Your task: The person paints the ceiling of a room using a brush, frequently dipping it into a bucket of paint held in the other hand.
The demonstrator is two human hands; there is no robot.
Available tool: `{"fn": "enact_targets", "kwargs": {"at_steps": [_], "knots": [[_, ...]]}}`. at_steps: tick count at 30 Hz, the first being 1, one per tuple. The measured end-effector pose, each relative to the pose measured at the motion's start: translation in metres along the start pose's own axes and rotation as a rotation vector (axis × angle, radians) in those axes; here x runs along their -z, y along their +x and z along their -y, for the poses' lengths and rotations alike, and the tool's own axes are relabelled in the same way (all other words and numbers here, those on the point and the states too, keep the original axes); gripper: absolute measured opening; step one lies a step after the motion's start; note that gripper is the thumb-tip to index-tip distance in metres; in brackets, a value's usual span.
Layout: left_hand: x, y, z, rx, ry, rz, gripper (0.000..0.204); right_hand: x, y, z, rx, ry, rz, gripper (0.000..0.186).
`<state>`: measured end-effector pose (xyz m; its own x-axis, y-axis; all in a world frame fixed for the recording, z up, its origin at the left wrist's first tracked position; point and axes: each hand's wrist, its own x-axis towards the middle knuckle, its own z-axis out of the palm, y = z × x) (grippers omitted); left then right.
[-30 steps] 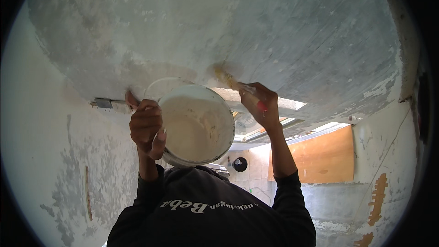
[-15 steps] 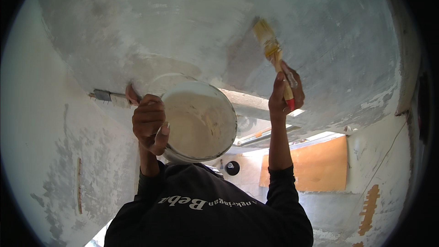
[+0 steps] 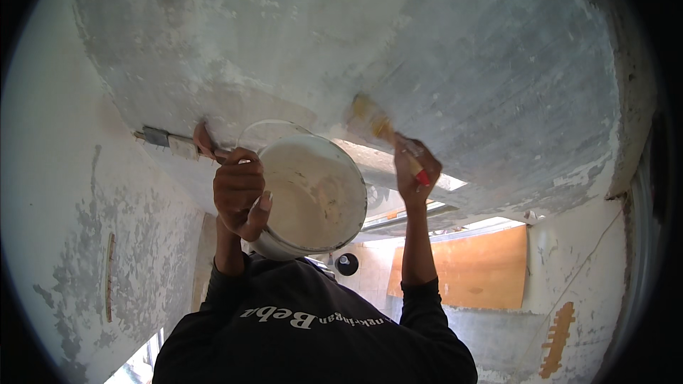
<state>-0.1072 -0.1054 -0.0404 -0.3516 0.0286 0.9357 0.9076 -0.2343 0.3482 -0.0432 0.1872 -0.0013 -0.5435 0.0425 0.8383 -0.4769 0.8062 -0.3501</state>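
My left hand (image 3: 240, 192) is closed at the left side of a white bucket (image 3: 350, 226), holding it tilted so that its inside shows. Pale smears coat the inner wall, and a thin white bail (image 3: 274, 122) arches over the rim. Beyond the fist, a brown rounded piece (image 3: 203, 139) sticks out; I cannot make out what it is. My right hand (image 3: 415, 171) grips a paintbrush (image 3: 420, 171) by its light, red-tipped handle. Blurred by motion, its yellowish bristles are at the grey patchy wall (image 3: 469, 85), right of the bucket and higher; whether they touch cannot be told.
On the left, a dark grey box (image 3: 156, 136) with a strip sits along the wall edge. An orange-brown panel (image 3: 462, 267) hangs at the lower right, near a bright opening. A black round container (image 3: 346, 264) stands below the bucket. A thin cable (image 3: 590, 249) runs down the right wall.
The paintbrush and my right hand have swept down and to the left, closer to the bucket. My left hand still holds the bucket, and the whole view has shifted slightly.
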Motion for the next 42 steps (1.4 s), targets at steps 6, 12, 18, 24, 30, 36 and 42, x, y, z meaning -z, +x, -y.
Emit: {"fn": "enact_targets", "kwargs": {"at_steps": [6,12,18,24,30,36,42], "knots": [[-0.003,0.000,-0.002,0.021,-0.001,0.031,0.030,0.005,0.046,0.013,0.079,-0.089,-0.291,0.020],[0.000,-0.004,-0.006,0.020,0.013,-0.001,0.029,-0.025,-0.002,-0.011,0.050,-0.175,-0.239,0.016],[0.005,-0.002,-0.009,0.010,0.041,0.053,0.027,-0.050,-0.066,-0.004,-0.229,0.085,-0.066,0.018],[0.003,-0.004,-0.011,0.033,0.037,0.073,0.025,-0.022,-0.031,0.006,-0.205,0.021,0.134,0.014],[-0.004,-0.011,-0.008,0.057,-0.029,0.070,0.023,0.007,0.066,0.038,0.017,-0.037,-0.036,0.013],[-0.002,-0.011,-0.010,0.056,-0.040,0.062,0.022,0.003,0.085,0.052,0.348,-0.283,-0.427,0.009],[0.004,-0.008,-0.011,0.035,0.013,0.057,0.024,-0.029,0.016,0.007,0.049,-0.152,-0.222,0.017]]}}
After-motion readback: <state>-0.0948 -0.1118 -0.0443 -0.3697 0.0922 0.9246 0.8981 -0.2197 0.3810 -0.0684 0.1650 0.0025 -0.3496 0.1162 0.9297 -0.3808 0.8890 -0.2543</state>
